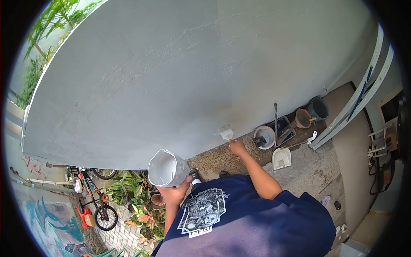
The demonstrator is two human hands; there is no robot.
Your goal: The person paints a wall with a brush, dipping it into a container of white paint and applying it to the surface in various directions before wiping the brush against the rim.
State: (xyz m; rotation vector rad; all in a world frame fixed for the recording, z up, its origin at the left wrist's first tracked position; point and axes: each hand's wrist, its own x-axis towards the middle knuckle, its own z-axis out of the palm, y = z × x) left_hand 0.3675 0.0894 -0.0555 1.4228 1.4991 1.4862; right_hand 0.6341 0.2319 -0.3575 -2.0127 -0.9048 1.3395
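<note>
My right hand point(237, 147) is closed round the handle of a paintbrush point(226, 131), whose wide, pale bristles are at the lower part of the grey wall point(171, 85). In my left hand point(173, 195) is a paint container point(182, 170), its outside crusted with whitish-grey paint. The container's mouth faces up toward me, and its inner wall is coated in light grey. My left fingers wrap its lower side and base, partly hidden behind it. The wall has a rough, bumpy streak across its upper part and a brownish patch near the brush.
Along the wall's foot stand a paint bucket point(266, 136), a dark tray point(284, 127), a brown bucket point(303, 118) and a dark green bucket point(318, 109). A white dustpan point(281, 158) lies nearby. A ladder point(364, 92) leans at right; potted plants point(132, 188) and a bicycle point(98, 201) stand left.
</note>
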